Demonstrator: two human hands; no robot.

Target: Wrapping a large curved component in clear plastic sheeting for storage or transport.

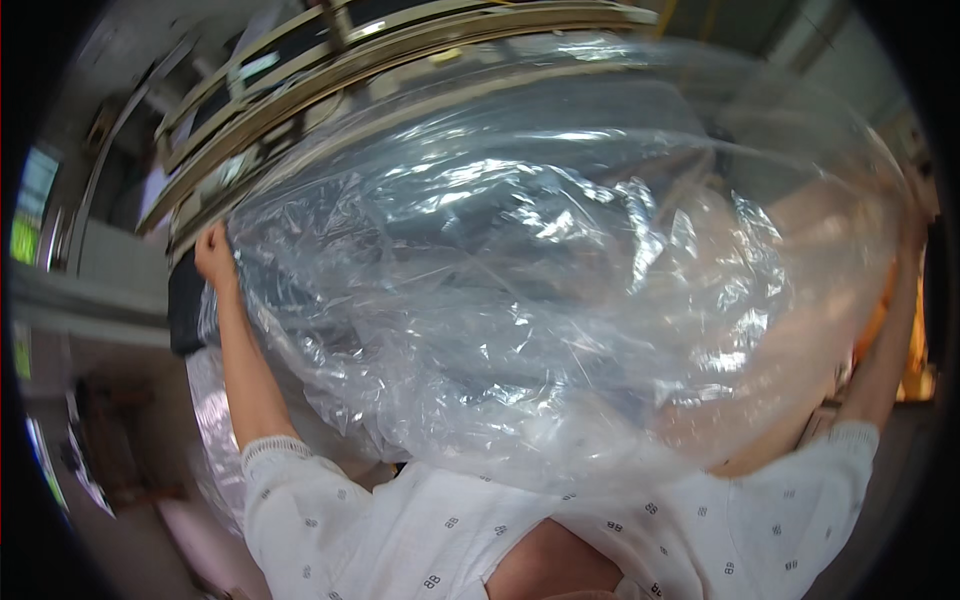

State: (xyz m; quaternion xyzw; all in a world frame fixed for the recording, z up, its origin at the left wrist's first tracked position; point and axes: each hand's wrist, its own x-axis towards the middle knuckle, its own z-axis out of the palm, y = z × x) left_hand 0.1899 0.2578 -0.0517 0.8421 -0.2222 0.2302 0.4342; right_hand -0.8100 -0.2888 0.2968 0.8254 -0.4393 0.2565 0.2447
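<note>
A large, clear plastic film [480, 270] spreads wide in front of me, crinkled and shining with reflections. I cannot tell whether it is a bag or a single sheet. At its left edge my left hand [214, 255] is closed with the fingers curled round the film. Far to the right, my right hand [908, 212] is closed at the film's other edge; it is dim and blurred there. Both arms are stretched wide apart, and the film billows between them, reaching down to my chest.
Beyond the film lies a long wooden frame with slats [290, 95], with dark material showing between them. A dark block-like thing [185, 305] is below my left hand. Pinkish plastic [212, 420] hangs beside my left forearm. Something orange and bright [912, 350] stands at the far right.
</note>
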